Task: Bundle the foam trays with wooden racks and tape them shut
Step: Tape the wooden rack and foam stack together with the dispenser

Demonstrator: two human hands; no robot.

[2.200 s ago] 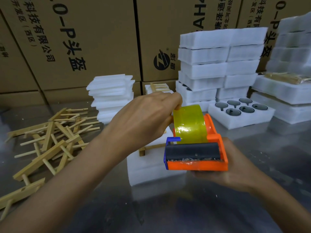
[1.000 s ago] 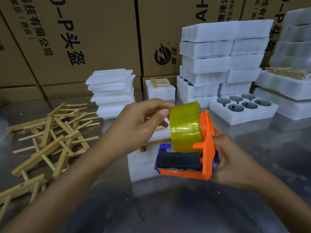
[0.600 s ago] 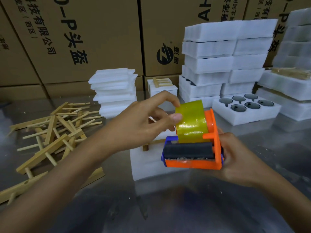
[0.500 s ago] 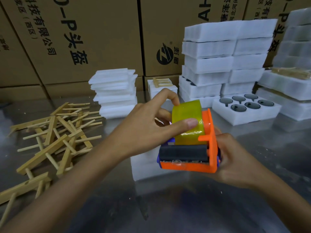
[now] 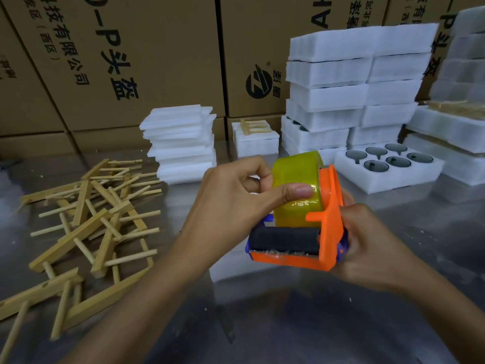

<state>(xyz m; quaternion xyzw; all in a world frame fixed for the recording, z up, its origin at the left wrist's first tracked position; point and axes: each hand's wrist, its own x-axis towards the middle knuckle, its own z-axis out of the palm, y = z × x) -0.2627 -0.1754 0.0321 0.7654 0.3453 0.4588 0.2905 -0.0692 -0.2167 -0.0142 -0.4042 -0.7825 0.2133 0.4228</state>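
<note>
head view: the right hand (image 5: 367, 240) grips the orange tape dispenser (image 5: 329, 222) from its right side, fingers curled round the frame, holding it up over the bench (image 5: 288, 324). the left hand (image 5: 231, 206) is on the yellow tape roll (image 5: 296, 177) seated in that dispenser: the thumb lies flat across the roll's face and the curled index finger sits at its upper left edge, so the roll is pinched, probably to find or free the loose tape end. the black roller (image 5: 284, 239) sits just below the roll, at the dispenser's front.

directly beneath the dispenser, mostly hidden by both hands, rests the white foam tray bundle (image 5: 231, 264) waiting to be taped; whether a rack lies on it cannot be told here. foam like this looks very light and soft, easy to dent and quick to slide on the shiny metal, so it likely wants a flat palm on top while tape is pulled around it, not a fingertip squeeze at the corners.

left of the dispenser lies a loose heap of wooden racks (image 5: 86, 222), stiff, light and thin-pegged, best lifted by the long rail. behind the dispenser stand stacked foam lids (image 5: 181, 143), a finished bundle (image 5: 256, 139), tall foam tray stacks (image 5: 351, 82), and an open tray of dark cups (image 5: 388, 166).
</note>
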